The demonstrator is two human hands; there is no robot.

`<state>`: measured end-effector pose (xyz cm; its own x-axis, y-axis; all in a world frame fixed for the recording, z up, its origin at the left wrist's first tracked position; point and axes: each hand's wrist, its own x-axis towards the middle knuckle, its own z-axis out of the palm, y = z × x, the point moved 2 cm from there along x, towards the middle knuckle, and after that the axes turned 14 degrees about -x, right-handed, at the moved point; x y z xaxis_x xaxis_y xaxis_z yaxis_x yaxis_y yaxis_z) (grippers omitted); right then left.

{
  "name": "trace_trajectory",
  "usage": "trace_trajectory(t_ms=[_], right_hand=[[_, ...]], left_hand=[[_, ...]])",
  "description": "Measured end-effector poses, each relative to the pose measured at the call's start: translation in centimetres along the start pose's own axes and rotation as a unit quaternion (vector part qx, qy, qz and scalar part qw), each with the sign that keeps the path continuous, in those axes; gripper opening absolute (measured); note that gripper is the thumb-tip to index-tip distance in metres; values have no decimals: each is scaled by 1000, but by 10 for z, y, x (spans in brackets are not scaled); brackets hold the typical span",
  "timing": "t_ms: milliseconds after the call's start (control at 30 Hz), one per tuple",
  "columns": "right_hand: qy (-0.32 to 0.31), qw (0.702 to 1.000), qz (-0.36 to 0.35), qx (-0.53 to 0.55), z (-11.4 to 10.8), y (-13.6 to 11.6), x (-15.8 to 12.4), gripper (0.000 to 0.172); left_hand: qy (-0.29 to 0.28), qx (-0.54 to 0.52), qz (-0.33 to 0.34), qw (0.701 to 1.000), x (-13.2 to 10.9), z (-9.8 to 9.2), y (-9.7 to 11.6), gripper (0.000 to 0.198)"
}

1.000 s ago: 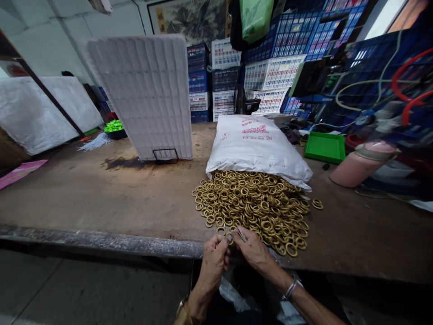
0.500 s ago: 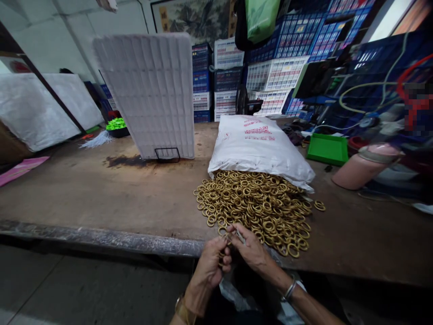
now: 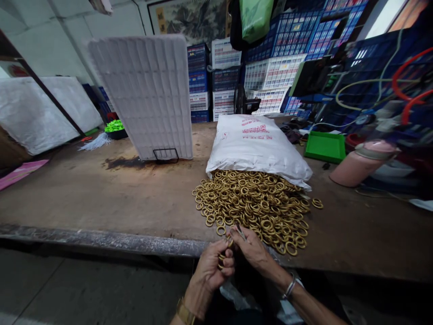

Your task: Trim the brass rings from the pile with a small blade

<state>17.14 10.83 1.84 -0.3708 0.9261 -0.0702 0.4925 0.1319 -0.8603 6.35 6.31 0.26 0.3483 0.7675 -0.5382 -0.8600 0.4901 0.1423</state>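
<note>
My left hand [image 3: 211,266] is closed around several gold-coloured rings [image 3: 221,258] at the table's front edge. One ring [image 3: 230,242] sticks up between its thumb and finger. Right beside it, my right hand [image 3: 253,253] is closed on a slim metal tool [image 3: 241,232] with a dark tip; its exact kind is hard to make out. The right fingertips meet the raised ring. Just beyond both hands spreads a heap of loose gold rings [image 3: 257,205], spilling from under a white sack [image 3: 250,142] with red print.
A tall white padded panel [image 3: 152,95] stands in a black wire holder [image 3: 165,155]. To the right are a green tray [image 3: 324,148] and a pink bottle [image 3: 360,164]. A dark bowl of bright green pieces [image 3: 115,128] sits at left. Stacked crates [image 3: 275,72] line the back.
The raised ring shows more clearly between my left fingers, and my right fingertips have shifted slightly on the tool. The whole view has moved a little.
</note>
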Motion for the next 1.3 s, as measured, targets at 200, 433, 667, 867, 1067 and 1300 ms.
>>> trace_trajectory(t_ms=[200,433,667,867,1067,1300], right_hand=[[70,992,-14,-106,-3,10,-2,29],[12,954,-91,-284,3,8,-10,13],[13,930,-95,-354,1,-1,-12,19],[41,901,-81,-424,-2,10,-6,18],[51,889,-99,-443,2,11,1,19],[55,856,-106,-504,32,13,13,51]], left_hand=[[-14,-35,4,999,-1,0,2,23],[-9,-37,13,999,0,2,3,21],[-46,-26,3,999,0,1,2,24],[-102,0,2,995,-16,9,-2,27],[-135,56,16,989,-35,10,-2,23],[-121,91,116,982,-34,-15,7,17]])
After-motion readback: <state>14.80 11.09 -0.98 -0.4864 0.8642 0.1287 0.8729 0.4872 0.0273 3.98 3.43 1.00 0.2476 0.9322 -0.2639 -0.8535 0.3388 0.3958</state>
